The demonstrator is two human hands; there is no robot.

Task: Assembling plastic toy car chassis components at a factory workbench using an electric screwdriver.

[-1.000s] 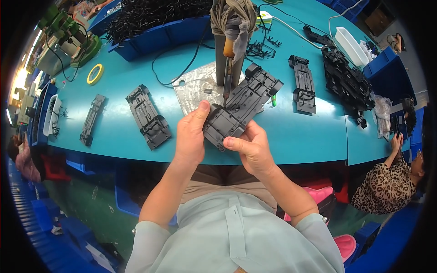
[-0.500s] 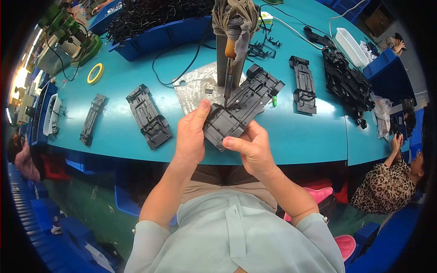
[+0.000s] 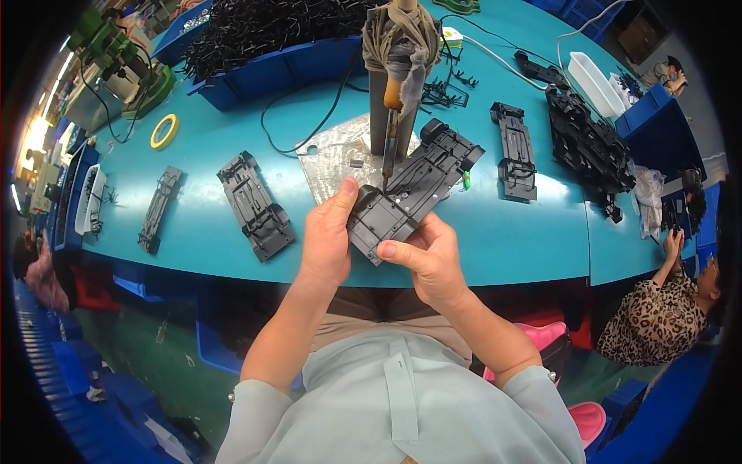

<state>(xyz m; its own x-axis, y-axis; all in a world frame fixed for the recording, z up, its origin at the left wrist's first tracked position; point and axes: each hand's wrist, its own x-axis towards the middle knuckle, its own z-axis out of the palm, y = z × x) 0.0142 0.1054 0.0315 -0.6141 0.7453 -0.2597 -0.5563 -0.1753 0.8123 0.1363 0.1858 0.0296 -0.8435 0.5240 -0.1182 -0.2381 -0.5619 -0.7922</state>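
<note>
A black plastic toy-car chassis (image 3: 421, 182) lies tilted between my two hands, its detailed side up. My left hand (image 3: 328, 240) grips its near-left end, thumb along the edge. On the near-right side my right hand (image 3: 430, 261) holds it, thumb on top and fingers underneath. Above it a soldering iron (image 3: 393, 97) with an orange handle is tied by cloth strips to a metal post (image 3: 377, 116). The iron's dark tip points down onto the chassis near its left wheel arch; whether they touch I cannot tell. Below the post lies a worn metal plate (image 3: 328, 166).
More chassis lie at left (image 3: 256, 207) and right (image 3: 516, 151), beside a dark heap of them (image 3: 587, 139). A blue bin (image 3: 270, 66) of black parts stands at the back. Yellow tape (image 3: 164, 131) lies far left. A co-worker (image 3: 657, 321) sits at right.
My hands and the chassis keep nearly the same hold and place under the iron. The whole view has shifted slightly.
</note>
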